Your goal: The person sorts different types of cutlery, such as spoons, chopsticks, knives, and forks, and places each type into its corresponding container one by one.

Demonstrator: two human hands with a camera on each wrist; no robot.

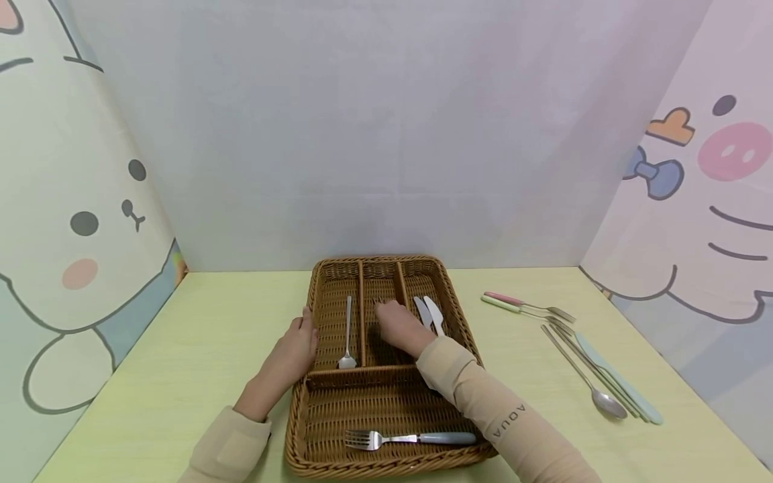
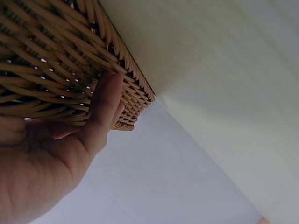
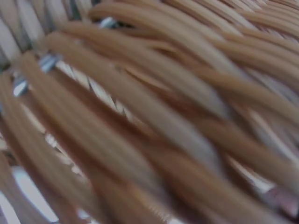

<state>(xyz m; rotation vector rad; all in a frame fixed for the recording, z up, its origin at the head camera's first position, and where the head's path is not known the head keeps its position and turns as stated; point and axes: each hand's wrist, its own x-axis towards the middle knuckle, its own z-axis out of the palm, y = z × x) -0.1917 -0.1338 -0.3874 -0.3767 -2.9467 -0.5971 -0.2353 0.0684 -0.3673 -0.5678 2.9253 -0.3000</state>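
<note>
A brown wicker cutlery basket (image 1: 386, 376) with several compartments lies on the table. My left hand (image 1: 294, 349) grips its left rim, the thumb (image 2: 106, 95) against the woven outer wall in the left wrist view. My right hand (image 1: 403, 327) is down in the middle far compartment with curled fingers, holding a fork (image 1: 379, 300); only its tines show past the hand. A spoon (image 1: 347, 361) lies in the left compartment, and two knives (image 1: 430, 312) are in the right one. In the wide near compartment lies a fork (image 1: 417, 439) with a grey-blue handle. The right wrist view shows only blurred wicker.
On the table right of the basket lie a pink-handled fork (image 1: 531, 305), a green-handled fork (image 1: 507, 305), a long spoon (image 1: 606, 404) and a pale blue knife (image 1: 622, 382) among other cutlery. A pale cloth wall (image 1: 386, 168) stands right behind the basket.
</note>
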